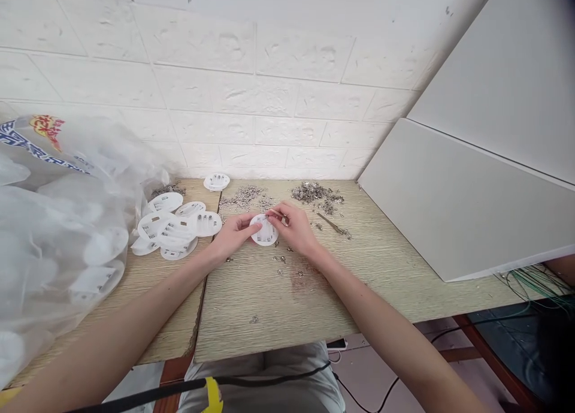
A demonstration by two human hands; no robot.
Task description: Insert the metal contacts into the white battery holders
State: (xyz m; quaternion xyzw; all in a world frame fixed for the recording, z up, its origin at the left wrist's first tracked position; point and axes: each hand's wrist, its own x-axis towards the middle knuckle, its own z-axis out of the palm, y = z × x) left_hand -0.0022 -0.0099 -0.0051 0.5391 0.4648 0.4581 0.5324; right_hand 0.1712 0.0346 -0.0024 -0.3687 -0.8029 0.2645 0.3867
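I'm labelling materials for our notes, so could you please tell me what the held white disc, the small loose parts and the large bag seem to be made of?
White disc: probably moulded plastic, smooth, evenly white.
Small loose parts: likely metal, silvery with bright glints.
Large bag: apparently thin plastic film, translucent, softly creased, printed.
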